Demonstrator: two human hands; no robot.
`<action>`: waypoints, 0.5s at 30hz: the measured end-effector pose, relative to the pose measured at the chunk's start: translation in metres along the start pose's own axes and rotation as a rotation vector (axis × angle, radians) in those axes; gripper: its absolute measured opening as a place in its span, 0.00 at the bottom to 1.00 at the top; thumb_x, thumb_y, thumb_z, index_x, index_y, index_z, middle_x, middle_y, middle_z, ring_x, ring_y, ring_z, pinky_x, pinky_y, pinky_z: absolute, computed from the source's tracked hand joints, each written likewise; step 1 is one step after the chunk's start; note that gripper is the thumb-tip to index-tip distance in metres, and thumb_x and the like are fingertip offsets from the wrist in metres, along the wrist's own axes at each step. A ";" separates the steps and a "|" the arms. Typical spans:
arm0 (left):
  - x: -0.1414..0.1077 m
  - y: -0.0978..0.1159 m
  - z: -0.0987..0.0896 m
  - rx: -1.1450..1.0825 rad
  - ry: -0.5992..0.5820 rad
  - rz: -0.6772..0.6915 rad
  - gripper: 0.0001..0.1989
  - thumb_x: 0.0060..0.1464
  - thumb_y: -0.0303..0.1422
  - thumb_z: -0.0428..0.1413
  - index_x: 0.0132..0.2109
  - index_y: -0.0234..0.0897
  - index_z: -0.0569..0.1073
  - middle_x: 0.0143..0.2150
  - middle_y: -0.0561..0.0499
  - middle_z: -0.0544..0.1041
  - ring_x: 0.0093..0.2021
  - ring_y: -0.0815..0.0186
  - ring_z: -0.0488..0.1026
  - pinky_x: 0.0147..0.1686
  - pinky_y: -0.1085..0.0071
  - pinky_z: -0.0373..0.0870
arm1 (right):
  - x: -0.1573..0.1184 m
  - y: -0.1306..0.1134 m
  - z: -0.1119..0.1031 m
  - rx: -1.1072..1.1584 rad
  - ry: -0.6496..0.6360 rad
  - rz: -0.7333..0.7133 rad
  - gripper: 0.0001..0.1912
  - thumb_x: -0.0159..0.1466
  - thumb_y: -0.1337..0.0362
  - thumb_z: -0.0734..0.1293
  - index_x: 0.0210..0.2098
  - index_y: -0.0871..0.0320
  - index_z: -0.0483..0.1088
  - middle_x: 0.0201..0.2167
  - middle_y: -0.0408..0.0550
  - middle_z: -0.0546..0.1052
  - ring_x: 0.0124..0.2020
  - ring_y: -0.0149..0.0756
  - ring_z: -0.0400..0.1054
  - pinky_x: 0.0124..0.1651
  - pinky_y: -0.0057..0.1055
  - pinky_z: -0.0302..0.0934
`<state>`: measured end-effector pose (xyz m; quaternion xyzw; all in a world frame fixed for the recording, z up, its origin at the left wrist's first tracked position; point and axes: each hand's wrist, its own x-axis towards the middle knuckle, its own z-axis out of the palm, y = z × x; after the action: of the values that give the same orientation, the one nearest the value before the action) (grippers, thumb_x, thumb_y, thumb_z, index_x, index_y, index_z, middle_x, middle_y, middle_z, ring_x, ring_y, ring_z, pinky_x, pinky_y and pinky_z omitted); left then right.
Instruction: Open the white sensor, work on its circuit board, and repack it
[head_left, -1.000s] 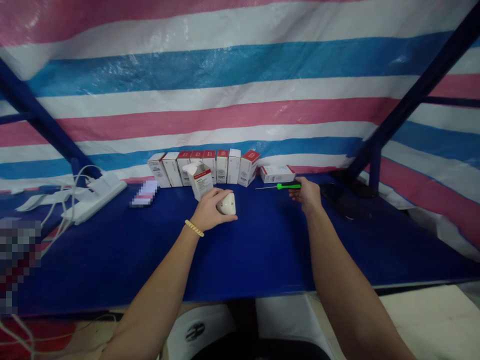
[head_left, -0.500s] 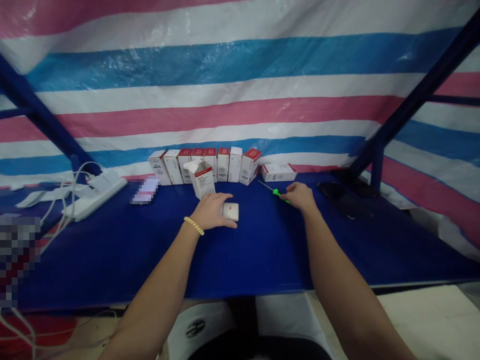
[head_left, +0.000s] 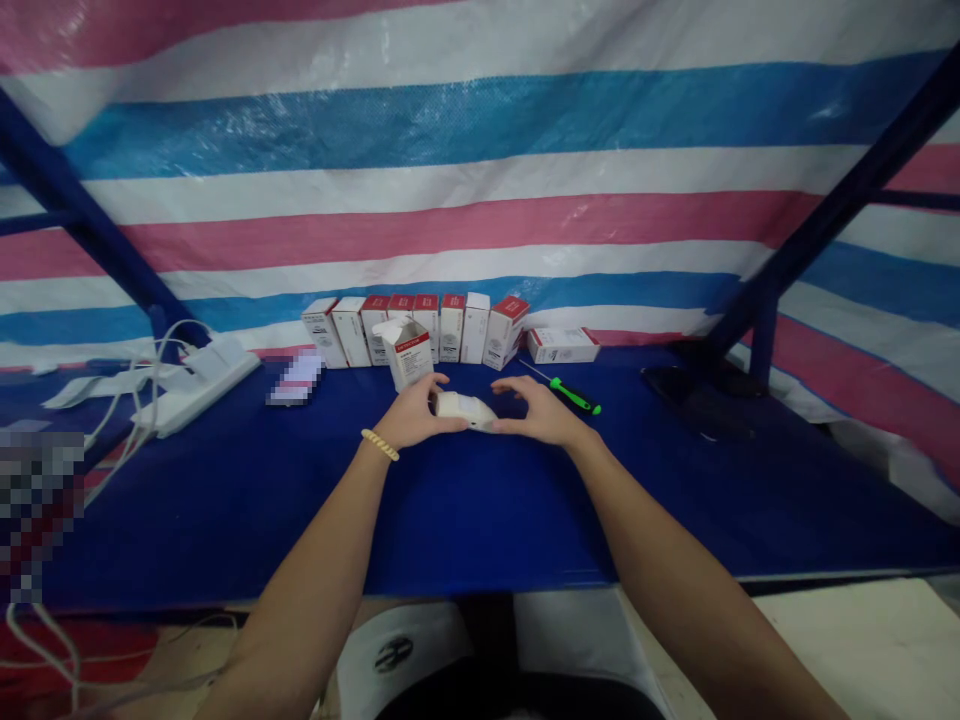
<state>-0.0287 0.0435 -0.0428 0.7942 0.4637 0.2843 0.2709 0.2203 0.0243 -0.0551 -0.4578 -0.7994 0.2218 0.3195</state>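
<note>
My left hand (head_left: 411,412), with a yellow twisted band at the wrist, is closed around the left end of a small white plastic device (head_left: 466,408). The device is tilted just above or on the table; the contact is hidden. My right hand (head_left: 541,410) is at the device's right end, its fingers apart and curved, the thumb close to or touching it. A green-and-black screwdriver (head_left: 576,396) lies beyond my right hand. Behind my left hand stands a white and red box (head_left: 409,358) with its top flaps up and "DETECTOR" printed on it.
Several white and red boxes (head_left: 452,330) stand in a row at the back of the blue table (head_left: 495,530). Another box (head_left: 562,345) lies flat. A phone (head_left: 298,376) and a white power strip (head_left: 196,388) with cables are left; dark objects (head_left: 697,398) lie right.
My right hand has let go of the screwdriver, leaving it on the table, and has moved left to the white device. The device has turned and tilted in my left hand.
</note>
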 end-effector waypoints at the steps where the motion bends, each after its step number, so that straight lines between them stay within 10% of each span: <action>1: 0.001 0.000 0.002 -0.025 0.026 0.002 0.37 0.38 0.47 0.66 0.53 0.36 0.66 0.43 0.46 0.74 0.41 0.58 0.73 0.43 0.59 0.71 | 0.000 -0.004 0.003 0.003 -0.051 0.000 0.34 0.49 0.50 0.74 0.53 0.56 0.67 0.49 0.54 0.74 0.52 0.47 0.66 0.53 0.47 0.60; 10: -0.001 0.010 0.027 -0.174 0.217 0.186 0.38 0.37 0.40 0.69 0.55 0.38 0.64 0.51 0.44 0.72 0.49 0.58 0.72 0.52 0.58 0.69 | 0.003 -0.011 0.018 0.017 -0.121 -0.024 0.47 0.50 0.55 0.73 0.65 0.56 0.53 0.59 0.57 0.67 0.58 0.51 0.63 0.58 0.48 0.56; 15: -0.003 0.015 0.029 -0.185 0.183 0.295 0.43 0.38 0.40 0.68 0.60 0.39 0.60 0.53 0.44 0.72 0.53 0.58 0.71 0.55 0.59 0.67 | 0.003 -0.019 0.016 0.013 -0.090 -0.017 0.38 0.48 0.55 0.74 0.55 0.60 0.62 0.49 0.55 0.74 0.48 0.49 0.69 0.49 0.43 0.61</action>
<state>-0.0008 0.0293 -0.0526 0.7961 0.3370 0.4333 0.2548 0.1971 0.0167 -0.0530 -0.4386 -0.8154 0.2446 0.2881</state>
